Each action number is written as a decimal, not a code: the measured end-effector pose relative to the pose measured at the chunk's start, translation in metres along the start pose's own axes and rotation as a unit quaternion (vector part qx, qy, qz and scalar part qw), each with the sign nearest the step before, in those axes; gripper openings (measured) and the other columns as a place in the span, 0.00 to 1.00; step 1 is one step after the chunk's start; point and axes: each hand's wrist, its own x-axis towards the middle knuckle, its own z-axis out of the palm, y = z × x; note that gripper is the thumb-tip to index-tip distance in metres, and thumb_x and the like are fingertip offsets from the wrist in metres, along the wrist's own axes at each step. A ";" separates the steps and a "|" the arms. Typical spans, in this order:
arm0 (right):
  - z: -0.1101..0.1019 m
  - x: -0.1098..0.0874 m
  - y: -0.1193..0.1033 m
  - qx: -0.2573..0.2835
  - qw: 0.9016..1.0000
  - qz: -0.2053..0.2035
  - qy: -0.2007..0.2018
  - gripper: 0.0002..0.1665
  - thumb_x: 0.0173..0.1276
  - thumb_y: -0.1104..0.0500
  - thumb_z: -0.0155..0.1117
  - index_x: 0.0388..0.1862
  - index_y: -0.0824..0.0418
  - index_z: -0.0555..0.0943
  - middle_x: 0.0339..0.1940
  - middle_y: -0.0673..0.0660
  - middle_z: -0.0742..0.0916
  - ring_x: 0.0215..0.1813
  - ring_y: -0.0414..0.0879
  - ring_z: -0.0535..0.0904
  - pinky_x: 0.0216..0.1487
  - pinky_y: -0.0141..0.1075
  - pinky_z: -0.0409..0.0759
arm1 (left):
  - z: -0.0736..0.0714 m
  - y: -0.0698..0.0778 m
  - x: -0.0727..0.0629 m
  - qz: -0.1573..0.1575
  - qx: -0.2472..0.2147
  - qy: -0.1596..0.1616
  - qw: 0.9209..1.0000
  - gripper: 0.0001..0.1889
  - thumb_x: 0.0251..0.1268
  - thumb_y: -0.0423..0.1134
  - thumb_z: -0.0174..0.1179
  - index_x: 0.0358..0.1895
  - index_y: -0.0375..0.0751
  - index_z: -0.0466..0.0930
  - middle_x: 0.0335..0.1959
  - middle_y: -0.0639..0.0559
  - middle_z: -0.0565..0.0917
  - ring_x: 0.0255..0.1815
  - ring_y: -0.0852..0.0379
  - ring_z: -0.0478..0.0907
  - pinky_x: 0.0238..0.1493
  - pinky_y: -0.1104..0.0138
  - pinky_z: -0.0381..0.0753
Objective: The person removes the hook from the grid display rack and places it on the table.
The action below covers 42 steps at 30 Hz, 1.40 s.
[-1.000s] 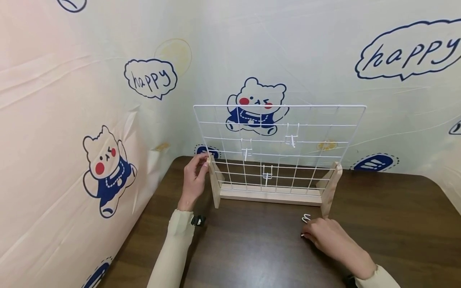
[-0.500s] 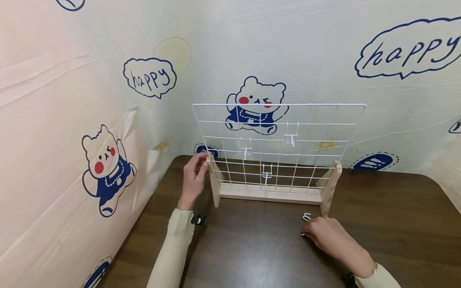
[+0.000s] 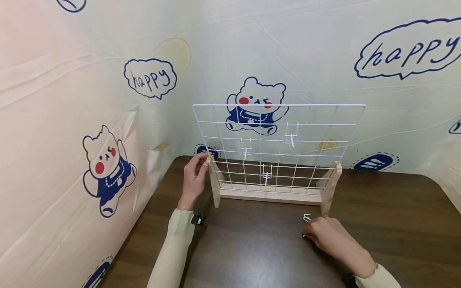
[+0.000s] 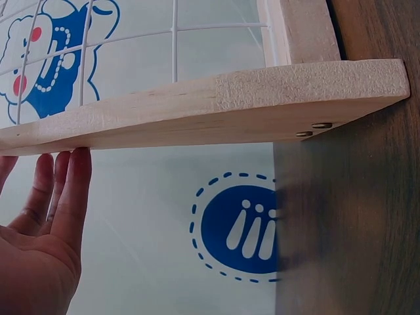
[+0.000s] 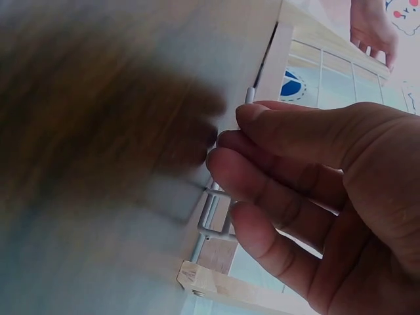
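In the head view, a white wire grid rack stands on the table between two pale wooden side panels. My left hand is at the upper part of the left side panel. The left wrist view shows its straight fingers touching the panel's outer face. My right hand rests low over the table, in front of the right side panel. Its thumb and fingertips pinch a white wire hook, whose middle they partly hide. The hook's bent end shows beyond the fingers.
Three white hooks hang on the grid: a left hook, an upper right hook and a lower hook. The dark wood table reaches a printed cloth wall at the back and left.
The bent end of the hook by my right hand has turned slightly and shifted a little to the right. My left hand and the rack stay where they were.
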 end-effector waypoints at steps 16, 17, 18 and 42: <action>0.000 0.001 -0.001 -0.022 1.000 -0.001 0.011 0.20 0.54 0.58 0.81 0.14 0.43 0.77 0.14 0.41 0.78 0.19 0.40 0.76 0.18 0.39 0.69 | -0.004 0.002 0.000 0.004 0.012 -0.005 1.000 0.14 0.76 0.26 0.52 0.58 0.24 0.81 0.49 0.31 0.86 0.44 0.57 0.80 0.41 0.54 0.90; 0.000 0.001 -0.001 -0.023 1.000 0.000 0.009 0.20 0.54 0.58 0.81 0.15 0.43 0.77 0.13 0.41 0.78 0.19 0.40 0.75 0.18 0.39 0.69 | -0.004 0.002 0.000 0.004 0.011 -0.005 1.000 0.14 0.76 0.26 0.52 0.58 0.24 0.80 0.49 0.31 0.86 0.44 0.58 0.79 0.41 0.58 0.90; -0.001 0.001 -0.001 -0.021 1.000 0.000 0.007 0.20 0.55 0.58 0.81 0.15 0.43 0.77 0.13 0.41 0.78 0.19 0.39 0.75 0.18 0.38 0.69 | -0.003 0.001 0.000 0.004 0.011 -0.005 1.000 0.14 0.76 0.26 0.52 0.58 0.24 0.80 0.49 0.31 0.86 0.44 0.58 0.79 0.41 0.64 0.88; -0.007 0.003 -0.001 -0.023 0.994 -0.045 0.099 0.25 0.44 0.63 0.83 0.20 0.45 0.72 0.19 0.38 0.79 0.18 0.34 0.71 0.17 0.34 0.63 | -0.002 -0.001 -0.002 0.002 0.016 -0.001 1.000 0.14 0.76 0.27 0.53 0.57 0.25 0.81 0.48 0.32 0.86 0.43 0.58 0.79 0.39 0.74 0.83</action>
